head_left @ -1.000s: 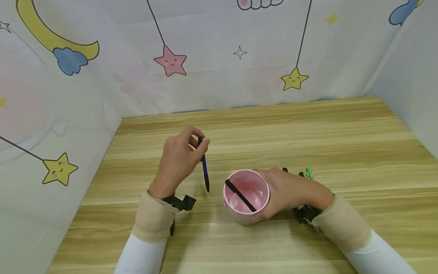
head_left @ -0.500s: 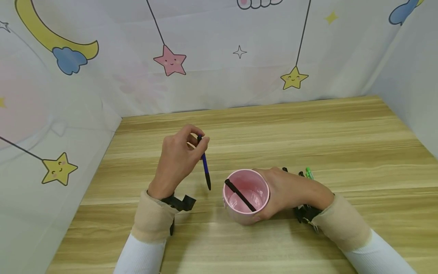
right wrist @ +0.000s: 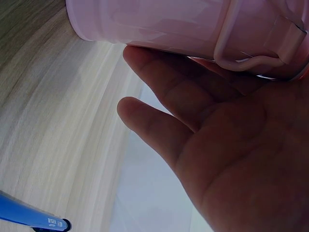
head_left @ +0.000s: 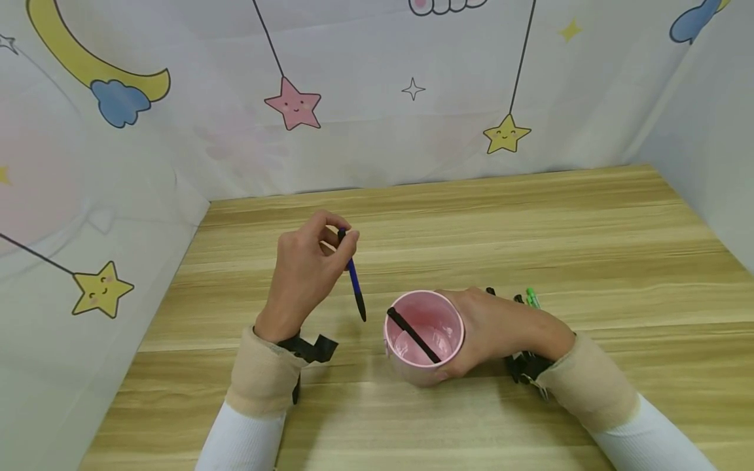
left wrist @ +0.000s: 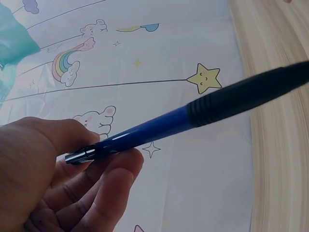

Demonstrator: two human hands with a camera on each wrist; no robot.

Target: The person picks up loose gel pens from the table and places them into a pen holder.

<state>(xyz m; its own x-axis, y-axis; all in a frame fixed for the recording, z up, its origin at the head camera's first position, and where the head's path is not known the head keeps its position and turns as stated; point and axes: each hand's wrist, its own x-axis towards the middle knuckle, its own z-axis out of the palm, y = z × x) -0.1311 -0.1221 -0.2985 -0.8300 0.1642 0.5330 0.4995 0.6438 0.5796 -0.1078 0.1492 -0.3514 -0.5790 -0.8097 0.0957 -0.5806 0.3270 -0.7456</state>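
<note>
My left hand (head_left: 306, 271) pinches a blue pen (head_left: 355, 278) near its clicker end, above the table. Its black grip and tip (left wrist: 241, 96) slant down toward the cup and stay apart from it. My right hand (head_left: 485, 327) holds a pink cup (head_left: 421, 374) that stands on the table, with the thumb on the near side. A black pen (head_left: 414, 335) leans inside the cup. In the right wrist view, the right-hand fingers (right wrist: 178, 87) lie against the cup (right wrist: 159, 21), beside its pink clasp. The cup hides part of these fingers.
Several pens lie right of the cup, partly hidden under the right forearm; a green pen (head_left: 533, 299) and black pen ends (head_left: 491, 292) show. A blue pen (right wrist: 34, 215) appears in the right wrist view. A printed cloth (head_left: 353, 150) backs the wooden table (head_left: 589, 229).
My left hand has shifted slightly up and away, and the blue pen's tip has swung a little right and up. The right hand and the cup have stayed in place.
</note>
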